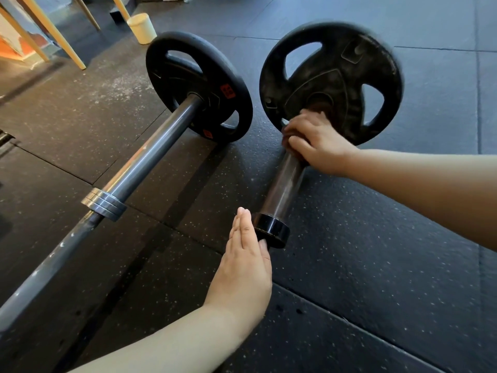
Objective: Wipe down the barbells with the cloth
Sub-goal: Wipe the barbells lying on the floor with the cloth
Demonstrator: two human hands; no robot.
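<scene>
Barbell sleeve (282, 189) gripped by curled right hand (314, 142) near plate (333, 84), left hand (246, 254) flat against collar (271, 230)

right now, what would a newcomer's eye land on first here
Two black plates stand upright on the rubber floor: the left plate on a long grey barbell, the right plate on a short bar. Next come the right hand, curled round that short bar right beside its plate, and the left hand, flat against its black end cap.
</scene>
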